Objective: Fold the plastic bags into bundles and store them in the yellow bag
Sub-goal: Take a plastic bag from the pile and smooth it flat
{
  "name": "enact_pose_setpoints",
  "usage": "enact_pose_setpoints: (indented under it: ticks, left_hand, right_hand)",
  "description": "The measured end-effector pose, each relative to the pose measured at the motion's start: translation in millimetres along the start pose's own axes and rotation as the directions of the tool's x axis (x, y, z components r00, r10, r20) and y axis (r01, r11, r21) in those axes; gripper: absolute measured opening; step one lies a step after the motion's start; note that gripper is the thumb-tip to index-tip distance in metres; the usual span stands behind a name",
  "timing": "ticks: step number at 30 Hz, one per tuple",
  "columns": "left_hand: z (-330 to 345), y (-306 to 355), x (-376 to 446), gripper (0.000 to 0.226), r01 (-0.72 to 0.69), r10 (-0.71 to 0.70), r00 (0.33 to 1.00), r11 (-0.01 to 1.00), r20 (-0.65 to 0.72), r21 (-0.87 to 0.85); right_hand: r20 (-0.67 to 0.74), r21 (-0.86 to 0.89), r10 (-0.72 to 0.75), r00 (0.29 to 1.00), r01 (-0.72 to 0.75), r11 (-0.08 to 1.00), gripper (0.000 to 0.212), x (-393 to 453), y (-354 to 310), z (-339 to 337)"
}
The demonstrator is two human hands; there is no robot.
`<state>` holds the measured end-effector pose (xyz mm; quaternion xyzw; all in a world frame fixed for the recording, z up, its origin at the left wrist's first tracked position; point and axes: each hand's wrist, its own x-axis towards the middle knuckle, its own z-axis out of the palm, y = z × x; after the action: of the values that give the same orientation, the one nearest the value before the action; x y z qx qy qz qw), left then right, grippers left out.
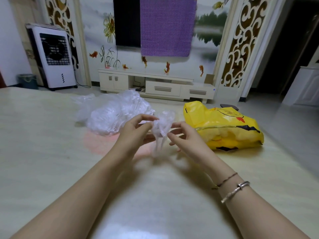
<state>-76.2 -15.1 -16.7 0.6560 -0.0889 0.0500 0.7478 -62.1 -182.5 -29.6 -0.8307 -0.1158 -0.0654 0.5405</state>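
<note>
Above the pale glossy desk [51, 152], a crumpled clear plastic bag [162, 125] hangs between both hands: the left hand [136, 133] pinches its bunched top, the right hand [184, 135] pinches its side. Behind lies a heap of clear plastic bags [114, 112]; the yellow bag [224, 128] lies to the right. Beyond stand a TV cabinet [155, 83] and a white air cooler [55, 56].
</note>
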Motion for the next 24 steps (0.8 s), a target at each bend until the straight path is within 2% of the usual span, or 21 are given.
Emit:
enact_pose_setpoints:
  ticks: [3,5,8,9,12,13,15,17,19,22,24]
  left_hand:
    - [4,5,-1,0.025,0.086,-0.083,0.996,0.990,0.033,-0.110]
    - [4,4,-1,0.029,0.095,-0.087,0.995,0.984,0.054,-0.149]
    - [5,-5,-1,0.058,0.094,-0.087,0.993,0.990,0.076,-0.108]
    - [7,-7,-1,0.058,0.100,-0.095,0.993,0.992,0.073,-0.077]
    - [12,-13,1,0.038,0.065,-0.067,0.993,0.998,0.102,0.021]
    - [13,-15,1,0.035,0.040,-0.043,0.995,0.998,0.089,0.040]
    - [10,-15,3,0.025,0.010,-0.010,1.000,0.998,0.003,0.055]
    - [6,-14,7,0.006,0.017,-0.014,0.997,0.999,-0.071,0.043]
    - [1,-12,10,0.008,0.053,-0.057,0.991,0.998,-0.118,-0.040]
    - [-1,-6,9,0.010,0.094,-0.131,0.981,0.968,-0.144,-0.234]
    - [-2,-7,9,0.010,0.117,-0.161,0.973,0.962,-0.164,-0.246]
  right_hand:
    - [0.009,0.067,-0.025,1.000,0.025,0.997,0.006,1,-1,3]
    - [0.001,0.144,-0.002,1.000,0.002,0.990,0.007,1,0,2]
    - [0.026,0.230,0.023,0.999,-0.028,0.973,0.006,1,1,1]
    - [0.042,0.243,0.022,0.999,-0.031,0.970,0.008,1,0,1]
    - [0.085,0.308,0.044,0.995,-0.069,0.949,0.028,-1,-2,6]
    - [0.080,0.341,0.062,0.995,-0.086,0.936,0.026,-1,-3,7]
    - [0.043,0.408,0.123,0.992,-0.130,0.904,0.008,0,-5,9]
    - [0.016,0.514,0.193,0.981,-0.174,0.840,0.016,1,-9,6]
    - [0.019,0.606,0.205,0.978,-0.175,0.776,0.010,5,-8,2]
    - [0.032,0.730,0.203,0.979,-0.162,0.664,0.037,6,-9,-7]
    - [-0.041,0.784,0.240,0.970,-0.118,0.610,0.043,8,-6,-12]
